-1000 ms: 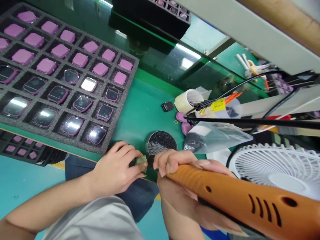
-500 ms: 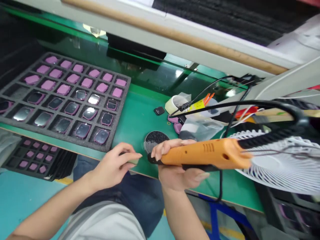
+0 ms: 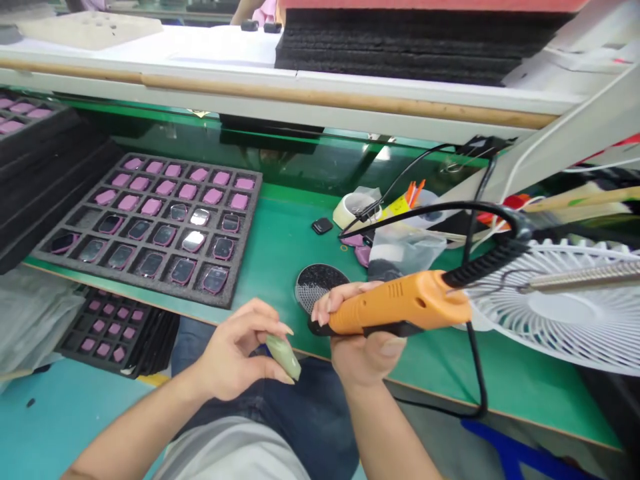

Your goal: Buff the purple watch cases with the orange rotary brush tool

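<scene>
My left hand [image 3: 245, 350] pinches a small pale green watch case [image 3: 283, 357] between thumb and fingers, tilted, just in front of the bench edge. My right hand [image 3: 360, 333] is wrapped round an orange corded hand tool [image 3: 400, 303] with a black lever; its kind is unclear. The tool's dark front end points left, toward the left hand but apart from the case. Behind my right fingers a round black perforated disc [image 3: 320, 283] lies on the green bench [image 3: 270, 247]. Left of it sits a grey foam tray [image 3: 227, 293] of watch cases, some pink, some with dark glass up.
A white fan guard [image 3: 565, 313] stands at right, near the tool's black cable [image 3: 475, 373]. Behind are a tape roll [image 3: 357, 208], a small black square piece [image 3: 322, 225] and plastic bags [image 3: 410, 247]. Black trays [image 3: 45, 180] are stacked at left. A shelf edge [image 3: 300, 93] runs across.
The view has shifted, showing more of the shelf and the left side. My left hand has turned the green case so that more of it shows. My right hand keeps its hold on the tool.
</scene>
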### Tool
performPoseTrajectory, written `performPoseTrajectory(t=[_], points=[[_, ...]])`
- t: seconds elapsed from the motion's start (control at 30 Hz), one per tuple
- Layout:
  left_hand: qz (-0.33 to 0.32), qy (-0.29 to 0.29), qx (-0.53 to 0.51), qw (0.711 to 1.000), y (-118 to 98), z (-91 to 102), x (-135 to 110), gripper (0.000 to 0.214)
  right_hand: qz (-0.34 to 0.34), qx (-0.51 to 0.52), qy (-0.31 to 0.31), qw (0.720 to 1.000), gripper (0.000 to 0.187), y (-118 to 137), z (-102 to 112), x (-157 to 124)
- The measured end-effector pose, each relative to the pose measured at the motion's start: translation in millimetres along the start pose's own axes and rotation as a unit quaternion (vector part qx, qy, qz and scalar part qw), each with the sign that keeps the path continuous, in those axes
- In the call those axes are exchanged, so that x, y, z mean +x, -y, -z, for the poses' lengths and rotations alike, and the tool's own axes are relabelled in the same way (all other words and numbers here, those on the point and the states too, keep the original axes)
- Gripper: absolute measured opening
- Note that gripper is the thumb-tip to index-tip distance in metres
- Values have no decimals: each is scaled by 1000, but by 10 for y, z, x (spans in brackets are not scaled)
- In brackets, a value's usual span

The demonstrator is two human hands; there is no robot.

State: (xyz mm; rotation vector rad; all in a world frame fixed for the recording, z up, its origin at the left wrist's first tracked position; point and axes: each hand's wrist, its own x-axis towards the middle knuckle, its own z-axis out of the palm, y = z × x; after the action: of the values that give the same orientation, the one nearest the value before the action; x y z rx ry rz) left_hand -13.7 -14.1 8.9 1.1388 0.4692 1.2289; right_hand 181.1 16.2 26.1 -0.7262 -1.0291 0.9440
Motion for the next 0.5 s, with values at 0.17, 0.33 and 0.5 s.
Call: performPoseTrajectory(t=[0.17, 0.33, 0.5], points=[[75, 15, 3, 997, -47, -101, -26, 53, 48, -93, 32, 994, 52, -56, 71, -123], [101, 98, 200, 970, 66, -142, -54, 23, 84, -262, 19, 961, 79, 136, 253, -381], [-25, 79, 344, 935, 355, -217, -20, 25, 61, -335, 6, 940, 56, 368, 472, -866]])
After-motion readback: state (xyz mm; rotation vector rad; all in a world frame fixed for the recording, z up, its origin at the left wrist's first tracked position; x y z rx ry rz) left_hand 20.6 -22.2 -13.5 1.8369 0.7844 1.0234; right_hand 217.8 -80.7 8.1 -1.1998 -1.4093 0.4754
